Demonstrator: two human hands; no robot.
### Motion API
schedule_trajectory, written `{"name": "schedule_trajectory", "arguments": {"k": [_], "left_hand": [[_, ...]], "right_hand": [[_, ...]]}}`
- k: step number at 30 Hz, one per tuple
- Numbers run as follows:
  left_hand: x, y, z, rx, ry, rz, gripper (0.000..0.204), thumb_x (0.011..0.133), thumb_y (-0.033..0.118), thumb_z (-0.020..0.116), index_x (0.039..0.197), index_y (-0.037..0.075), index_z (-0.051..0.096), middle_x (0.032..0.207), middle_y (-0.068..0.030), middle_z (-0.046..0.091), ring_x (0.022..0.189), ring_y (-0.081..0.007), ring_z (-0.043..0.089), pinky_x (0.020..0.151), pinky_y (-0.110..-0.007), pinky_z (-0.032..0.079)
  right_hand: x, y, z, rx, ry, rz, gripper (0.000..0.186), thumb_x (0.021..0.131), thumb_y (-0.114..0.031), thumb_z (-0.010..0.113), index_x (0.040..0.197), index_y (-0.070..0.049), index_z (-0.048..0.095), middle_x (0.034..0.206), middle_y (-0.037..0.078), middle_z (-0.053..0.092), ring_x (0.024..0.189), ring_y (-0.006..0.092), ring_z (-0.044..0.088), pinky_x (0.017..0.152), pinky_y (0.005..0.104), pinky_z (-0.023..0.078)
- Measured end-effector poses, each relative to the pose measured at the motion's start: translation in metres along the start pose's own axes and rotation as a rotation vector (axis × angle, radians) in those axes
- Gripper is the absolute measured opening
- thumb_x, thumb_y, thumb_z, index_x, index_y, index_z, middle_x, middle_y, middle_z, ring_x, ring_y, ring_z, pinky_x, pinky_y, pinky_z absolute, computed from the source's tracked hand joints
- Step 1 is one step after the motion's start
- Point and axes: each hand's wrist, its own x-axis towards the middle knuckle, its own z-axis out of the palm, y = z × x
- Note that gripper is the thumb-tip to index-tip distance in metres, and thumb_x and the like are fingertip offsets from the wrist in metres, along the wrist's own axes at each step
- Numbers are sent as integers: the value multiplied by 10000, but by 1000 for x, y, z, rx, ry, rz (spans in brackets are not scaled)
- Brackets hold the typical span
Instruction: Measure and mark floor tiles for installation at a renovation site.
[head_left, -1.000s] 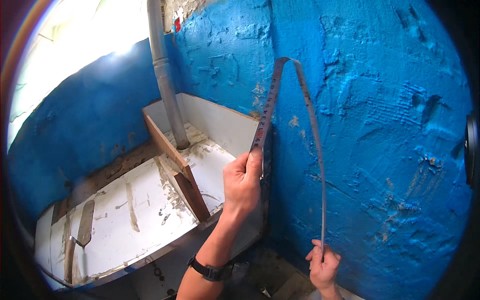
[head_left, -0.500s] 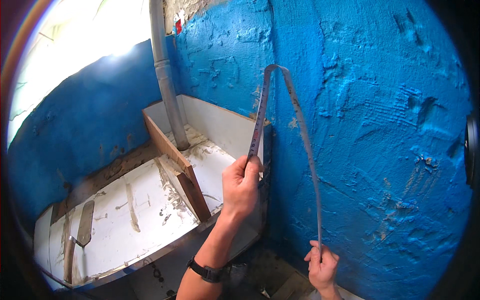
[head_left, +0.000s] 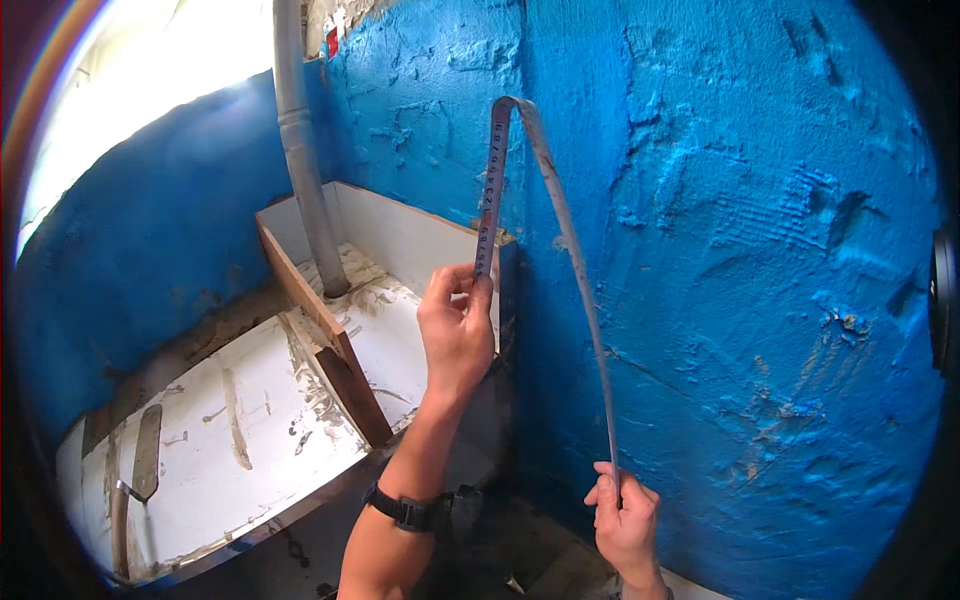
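Note:
A flexible metal measuring tape (head_left: 578, 262) arches up between my two hands, bent over sharply at its top. My left hand (head_left: 455, 330) pinches one length of it between thumb and fingers, with the marked face of the strip turned toward me. Lower and to the right, my right hand (head_left: 627, 515) is closed around the other end. Whether a tape case sits in that hand is hidden. A black band is on my left wrist. Behind my left hand is a white-faced box (head_left: 410, 225) with raw brown board edges.
A grey pipe (head_left: 300, 150) rises from the box. The white panel (head_left: 200, 430) at left is smeared with mortar, and a trowel (head_left: 146, 455) lies on it. A rough blue wall (head_left: 760, 300) fills the right side. Bright light comes from the upper left.
Both hands and the tape appear slightly further left as the whole view has shifted. My left hand is a little higher, and the tape's marked face is turned more fully toward me.

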Motion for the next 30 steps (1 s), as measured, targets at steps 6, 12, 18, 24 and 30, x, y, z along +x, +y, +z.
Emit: {"name": "schedule_trajectory", "arguments": {"k": [6,12,18,24,30], "left_hand": [[6,-17,12,143,65,80,137,925,70,730,1017,-28,754,809,-47,690,730,-78,600,654,-247,479],[12,-13,9,209,44,115,146,912,83,751,1009,-26,756,774,-50,718,721,-87,623,675,-259,494],[10,-9,7,259,8,106,114,915,71,740,952,-36,734,768,-76,726,702,-96,638,650,-277,504],[8,-11,6,257,9,131,121,915,77,739,949,-38,729,761,-77,719,694,-97,635,635,-271,497],[8,-12,6,246,0,114,125,925,72,719,961,-47,728,768,-71,716,703,-96,634,636,-271,501]], "right_hand": [[9,-7,3,-2,17,-7,197,1000,-91,590,1107,47,681,734,145,691,674,247,718,604,351,536],[15,-11,5,-17,-5,-48,182,992,-64,586,1110,47,669,754,157,683,678,269,715,604,361,536],[15,-9,7,-8,-20,-36,188,996,-65,581,1125,42,665,772,159,684,687,271,716,605,364,538],[15,-6,7,-45,-5,-88,190,994,-68,585,1131,35,667,776,158,685,688,270,716,602,361,536],[16,-2,7,-28,-1,-81,193,998,-76,583,1125,42,669,773,159,683,681,271,713,597,365,533]]}}
